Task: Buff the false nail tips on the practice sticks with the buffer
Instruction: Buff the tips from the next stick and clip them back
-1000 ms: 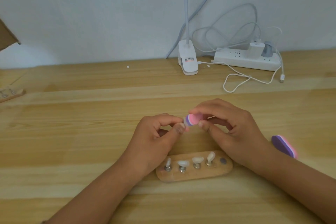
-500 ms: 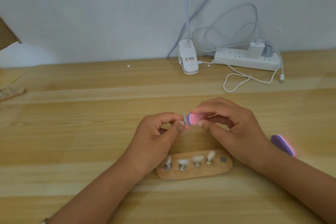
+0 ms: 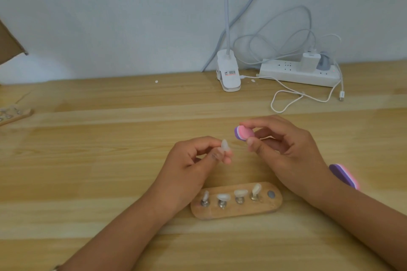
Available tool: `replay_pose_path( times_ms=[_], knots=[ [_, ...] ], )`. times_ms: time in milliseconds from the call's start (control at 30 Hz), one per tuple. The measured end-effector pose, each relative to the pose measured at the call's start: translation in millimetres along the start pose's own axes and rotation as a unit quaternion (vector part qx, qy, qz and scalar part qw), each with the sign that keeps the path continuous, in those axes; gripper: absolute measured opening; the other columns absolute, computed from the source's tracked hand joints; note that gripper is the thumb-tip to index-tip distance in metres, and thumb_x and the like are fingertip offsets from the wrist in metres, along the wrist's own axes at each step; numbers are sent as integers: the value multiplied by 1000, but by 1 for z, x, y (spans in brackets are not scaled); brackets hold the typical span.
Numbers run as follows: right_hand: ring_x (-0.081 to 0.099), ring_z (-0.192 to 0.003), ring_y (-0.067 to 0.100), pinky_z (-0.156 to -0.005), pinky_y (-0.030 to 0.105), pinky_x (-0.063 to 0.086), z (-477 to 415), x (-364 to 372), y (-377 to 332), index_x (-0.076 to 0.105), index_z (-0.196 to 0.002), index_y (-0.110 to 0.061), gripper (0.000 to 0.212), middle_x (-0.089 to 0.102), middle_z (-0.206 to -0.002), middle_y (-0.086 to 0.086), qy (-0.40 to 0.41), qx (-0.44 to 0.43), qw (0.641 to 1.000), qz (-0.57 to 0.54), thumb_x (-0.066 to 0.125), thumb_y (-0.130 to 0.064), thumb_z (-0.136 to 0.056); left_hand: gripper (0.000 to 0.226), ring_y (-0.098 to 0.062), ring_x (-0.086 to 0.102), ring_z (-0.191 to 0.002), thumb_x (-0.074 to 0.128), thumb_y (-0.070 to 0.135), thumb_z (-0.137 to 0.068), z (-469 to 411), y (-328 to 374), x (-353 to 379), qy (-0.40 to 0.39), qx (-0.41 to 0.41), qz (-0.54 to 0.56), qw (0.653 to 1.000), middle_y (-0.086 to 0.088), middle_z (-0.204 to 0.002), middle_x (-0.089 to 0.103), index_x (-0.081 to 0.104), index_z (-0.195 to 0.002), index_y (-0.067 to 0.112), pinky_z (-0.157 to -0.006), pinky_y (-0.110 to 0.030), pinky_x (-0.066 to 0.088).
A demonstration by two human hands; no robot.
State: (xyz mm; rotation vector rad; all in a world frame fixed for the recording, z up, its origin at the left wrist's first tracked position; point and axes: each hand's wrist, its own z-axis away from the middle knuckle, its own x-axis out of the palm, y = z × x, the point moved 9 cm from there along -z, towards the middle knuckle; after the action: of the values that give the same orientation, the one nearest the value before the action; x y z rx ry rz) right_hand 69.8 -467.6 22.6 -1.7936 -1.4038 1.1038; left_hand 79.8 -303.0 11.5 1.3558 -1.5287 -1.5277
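My left hand (image 3: 193,163) pinches a practice stick whose clear false nail tip (image 3: 224,145) points up between thumb and fingers. My right hand (image 3: 284,149) pinches a small pink and purple buffer (image 3: 243,132), held a little up and to the right of the tip, apart from it. In front of my hands lies an oval wooden holder (image 3: 236,210) with several nail tips on metal studs and one bare stud (image 3: 271,194) at its right end.
A second pink and purple buffer (image 3: 344,175) lies right of my right wrist. At the back stand a white lamp clamp (image 3: 229,75), a power strip (image 3: 299,73) and a loose white cable (image 3: 293,97). Another wooden holder (image 3: 13,114) sits at the left edge.
The buffer was touching the nail tip before. Now my hands have drawn apart, the right hand up and right, the left slightly down, and the tip stands free.
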Motion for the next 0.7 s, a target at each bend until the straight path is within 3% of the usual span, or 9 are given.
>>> replay_pose_path(
  times_ms=[133,333,400,500,700],
  knots=[
    [66,-103,16,-89,22,53,8,17,-23,70,-116,-23,37,67,-111,-5,-86,-96,991,35,66,2,-89,25,-21,57,-64,58,12,-96,1,0,2,-1,6,-31,999,4,-78,71,72,-81,26,-63,-24,42],
    [63,-110,6,-95,13,44,7,20,-25,71,-116,-20,36,66,-114,-4,-98,-122,984,90,66,3,-88,23,-15,43,-50,62,18,-93,2,-5,-1,24,-15,-32,999,2,-66,68,74,-78,31,-48,-24,33],
    [63,-111,7,-96,16,46,9,23,-26,71,-116,-21,37,66,-115,-5,-111,-133,981,89,66,3,-88,23,-17,48,-54,60,16,-94,1,-6,-1,20,-19,-31,999,-4,-70,70,75,-82,29,-52,-27,37],
    [66,-107,15,-90,28,55,3,17,-20,70,-113,-22,37,67,-112,-5,-89,-98,990,46,65,4,-88,27,-7,59,-71,57,10,-95,0,-4,0,-1,-11,-26,1000,3,-71,69,73,-78,22,-70,-19,44],
    [66,-107,20,-89,31,56,7,19,-22,70,-113,-22,35,65,-111,-8,-101,-109,988,40,64,3,-88,21,-4,58,-71,58,14,-96,0,-1,6,-38,-8,-1,999,3,-68,67,74,-82,15,-69,-14,41]
  ],
)
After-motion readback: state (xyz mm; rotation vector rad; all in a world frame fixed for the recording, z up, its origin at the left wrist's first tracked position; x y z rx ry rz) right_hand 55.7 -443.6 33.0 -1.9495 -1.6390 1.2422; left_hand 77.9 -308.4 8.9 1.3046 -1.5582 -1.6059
